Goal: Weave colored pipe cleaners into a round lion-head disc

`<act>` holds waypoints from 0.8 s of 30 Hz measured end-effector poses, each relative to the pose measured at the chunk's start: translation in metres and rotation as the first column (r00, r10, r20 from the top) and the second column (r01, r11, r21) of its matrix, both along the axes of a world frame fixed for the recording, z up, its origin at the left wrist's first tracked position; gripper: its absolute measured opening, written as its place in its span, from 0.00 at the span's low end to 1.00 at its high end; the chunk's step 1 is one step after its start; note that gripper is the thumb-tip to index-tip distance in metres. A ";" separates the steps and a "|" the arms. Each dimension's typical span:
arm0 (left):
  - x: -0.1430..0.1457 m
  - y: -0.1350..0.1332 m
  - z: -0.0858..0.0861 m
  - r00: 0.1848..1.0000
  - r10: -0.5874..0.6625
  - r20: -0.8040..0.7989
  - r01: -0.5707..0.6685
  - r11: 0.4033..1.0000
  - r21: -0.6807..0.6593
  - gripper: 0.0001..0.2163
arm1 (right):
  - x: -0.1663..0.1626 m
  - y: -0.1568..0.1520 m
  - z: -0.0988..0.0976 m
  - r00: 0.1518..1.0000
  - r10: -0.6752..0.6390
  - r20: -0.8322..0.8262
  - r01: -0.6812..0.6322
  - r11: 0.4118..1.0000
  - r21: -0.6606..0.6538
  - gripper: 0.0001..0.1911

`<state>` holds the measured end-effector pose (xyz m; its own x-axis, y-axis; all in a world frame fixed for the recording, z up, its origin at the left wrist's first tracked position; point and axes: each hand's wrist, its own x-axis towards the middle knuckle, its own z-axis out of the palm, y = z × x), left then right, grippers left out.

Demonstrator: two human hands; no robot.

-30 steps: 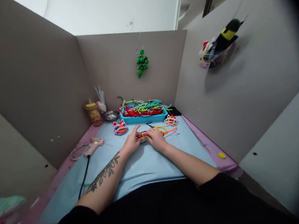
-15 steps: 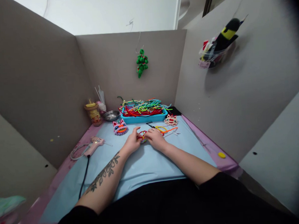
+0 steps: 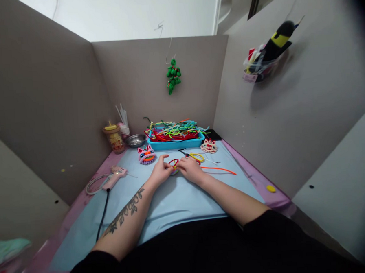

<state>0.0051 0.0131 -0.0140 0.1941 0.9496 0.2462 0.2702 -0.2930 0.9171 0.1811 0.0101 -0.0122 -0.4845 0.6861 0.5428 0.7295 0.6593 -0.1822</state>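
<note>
My left hand (image 3: 159,173) and my right hand (image 3: 190,169) meet at the middle of the blue mat (image 3: 173,202), both pinching a small red and yellow pipe-cleaner piece (image 3: 173,164). An orange pipe cleaner (image 3: 218,169) trails from the piece to the right across the mat. Yellow-handled scissors (image 3: 193,155) lie just beyond my right hand.
A blue tray (image 3: 175,144) heaped with coloured pipe cleaners stands at the back. Finished pieces: a pink one (image 3: 146,155) and a red-white one (image 3: 209,145). A glue gun (image 3: 114,175) with cable lies left, near a jar (image 3: 113,139) and metal bowl (image 3: 136,140). Grey partitions enclose the desk.
The orange pipe cleaner's free end has swung from beside the scissors out to the right and lies stretched across the mat. My hands stay together on the small piece.
</note>
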 end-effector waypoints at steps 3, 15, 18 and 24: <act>-0.001 0.001 -0.001 1.000 -0.003 0.011 0.003 1.000 -0.008 0.27 | -0.001 0.000 0.000 0.999 0.012 -0.030 -0.013 1.000 -0.014 0.06; 0.001 -0.004 0.001 0.999 0.018 0.038 -0.015 0.997 -0.081 0.24 | -0.006 -0.006 0.003 0.998 -0.023 0.060 0.020 0.998 0.054 0.08; 0.003 -0.004 0.003 0.997 0.053 0.057 -0.047 0.992 -0.116 0.23 | -0.008 -0.006 0.001 0.996 -0.045 0.075 0.039 0.996 0.075 0.08; 0.004 -0.004 0.009 0.982 0.111 0.153 -0.076 0.974 -0.216 0.25 | -0.009 -0.009 0.001 0.999 -0.039 0.004 0.039 0.998 0.045 0.08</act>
<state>0.0090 0.0094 -0.0051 0.0757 0.9952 0.0624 0.1295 -0.0719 0.9890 0.1722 0.0014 -0.0111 -0.4609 0.6792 0.5713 0.7554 0.6381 -0.1491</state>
